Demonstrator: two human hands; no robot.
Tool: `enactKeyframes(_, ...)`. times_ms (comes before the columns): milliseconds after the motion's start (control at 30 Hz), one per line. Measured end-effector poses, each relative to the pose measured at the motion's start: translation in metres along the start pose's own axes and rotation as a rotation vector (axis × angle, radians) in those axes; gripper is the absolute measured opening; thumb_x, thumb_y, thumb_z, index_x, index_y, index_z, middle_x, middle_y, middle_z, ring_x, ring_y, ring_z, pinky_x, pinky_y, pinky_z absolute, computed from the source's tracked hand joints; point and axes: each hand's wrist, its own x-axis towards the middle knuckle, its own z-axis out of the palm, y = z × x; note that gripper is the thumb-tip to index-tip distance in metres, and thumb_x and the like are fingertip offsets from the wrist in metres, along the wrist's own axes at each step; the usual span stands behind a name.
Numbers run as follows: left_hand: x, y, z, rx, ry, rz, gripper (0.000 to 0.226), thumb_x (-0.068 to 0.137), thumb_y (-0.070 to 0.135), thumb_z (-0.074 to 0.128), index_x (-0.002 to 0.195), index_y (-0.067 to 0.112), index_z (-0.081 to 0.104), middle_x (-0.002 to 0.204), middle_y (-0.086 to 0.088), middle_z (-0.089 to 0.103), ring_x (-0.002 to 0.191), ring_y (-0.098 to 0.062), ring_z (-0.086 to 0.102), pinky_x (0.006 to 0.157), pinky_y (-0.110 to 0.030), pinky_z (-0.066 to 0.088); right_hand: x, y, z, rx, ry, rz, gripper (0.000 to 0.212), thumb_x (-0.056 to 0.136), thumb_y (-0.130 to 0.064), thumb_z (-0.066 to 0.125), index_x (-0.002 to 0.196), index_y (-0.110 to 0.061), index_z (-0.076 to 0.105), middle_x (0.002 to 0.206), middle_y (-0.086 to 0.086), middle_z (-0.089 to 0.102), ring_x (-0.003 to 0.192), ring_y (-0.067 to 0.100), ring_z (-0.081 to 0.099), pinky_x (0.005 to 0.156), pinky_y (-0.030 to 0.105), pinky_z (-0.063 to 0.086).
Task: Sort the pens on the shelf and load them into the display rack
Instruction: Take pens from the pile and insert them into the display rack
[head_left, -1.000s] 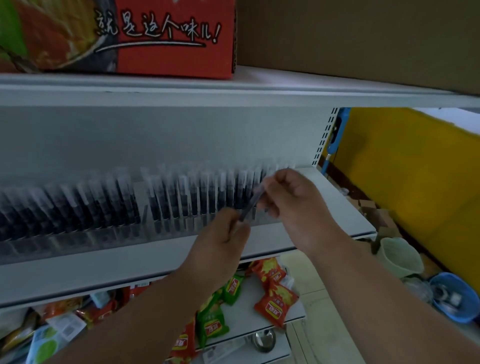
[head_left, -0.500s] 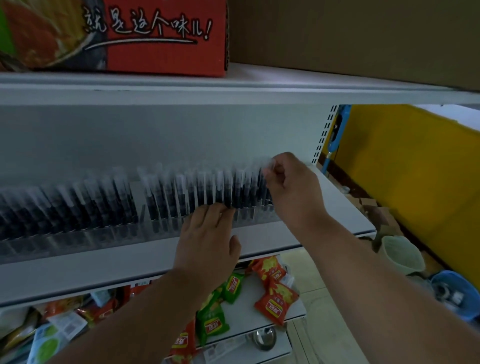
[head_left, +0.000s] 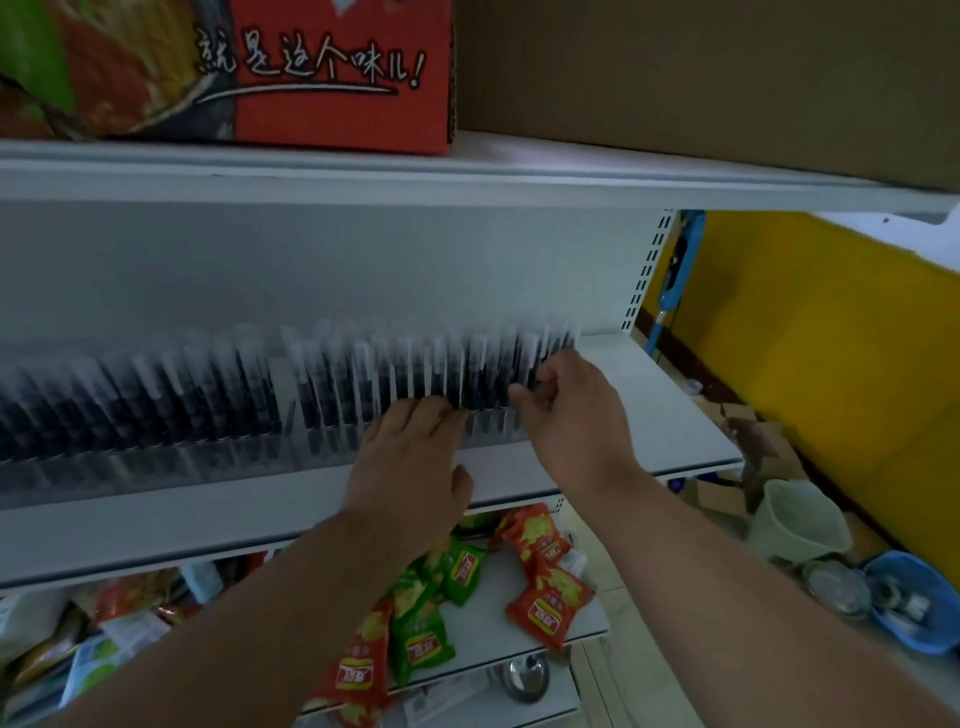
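— Head view, nearest first: what are the hands doing?
— Left hand (head_left: 410, 462) lies flat, fingers straight against the display rack (head_left: 156, 457). Right hand (head_left: 571, 410) pinches a pen (head_left: 540, 371) at the rack's right end.
— Beyond them?
— Pens (head_left: 332, 384) stand upright along the shelf (head_left: 665, 405).

shelf (head_left: 649, 395) painted metal, white, smooth matt, perforated metal upright (head_left: 647, 270) at its right end; display rack (head_left: 156, 467) clear plastic, glossy; pens (head_left: 467, 374) dark barrels under frosted clear plastic caps, blurred; red carton (head_left: 337, 104) printed corrugated cardboard, slight sheen; brown box (head_left: 701, 78) plain matt cardboard; snack packets (head_left: 545, 603) shiny plastic film, crinkled; pale cup (head_left: 795, 519) matt plastic; blue basin (head_left: 924, 603) smooth plastic; steel bowl (head_left: 524, 675) polished metal; yellow wall (head_left: 831, 338) flat matt paint
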Motion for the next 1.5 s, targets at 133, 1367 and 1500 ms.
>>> enactKeyframes(133,-0.01,0.002,-0.006,-0.091,0.078,-0.012,0.047,0.089,0.034,0.052,0.133,0.019,0.053,0.131,0.0,0.051,0.121,-0.022,0.043,0.105,-0.039,0.039,-0.013,-0.016,-0.02,0.0,0.078,-0.203,0.02,0.089,-0.027,0.067,0.092,-0.015,0.051,0.087,-0.002,0.048,0.078,0.015,0.045,0.064,0.03,0.036)
enactKeyframes(1367,-0.457,-0.352,-0.224,0.139,0.226,-0.858,0.031,0.085,0.04,0.049,0.108,0.025,0.063,0.102,0.006,0.061,0.099,-0.02,0.055,0.084,-0.036,0.044,-0.222,-0.522,0.192,0.162,-0.458,-0.676,0.038,0.093,-0.05,0.052,0.124,-0.028,0.049,0.121,-0.004,0.05,0.11,0.018,0.048,0.094,0.038,0.043)
enactKeyframes(1500,-0.445,-0.389,-0.217,0.089,0.216,-0.86,0.03,0.09,0.04,0.05,0.114,0.026,0.06,0.111,0.006,0.058,0.108,-0.02,0.052,0.091,-0.036,0.043,-0.207,-0.54,0.223,0.121,-0.474,-0.698,0.04,0.093,-0.051,0.051,0.126,-0.028,0.049,0.123,-0.005,0.049,0.112,0.017,0.047,0.094,0.036,0.042)
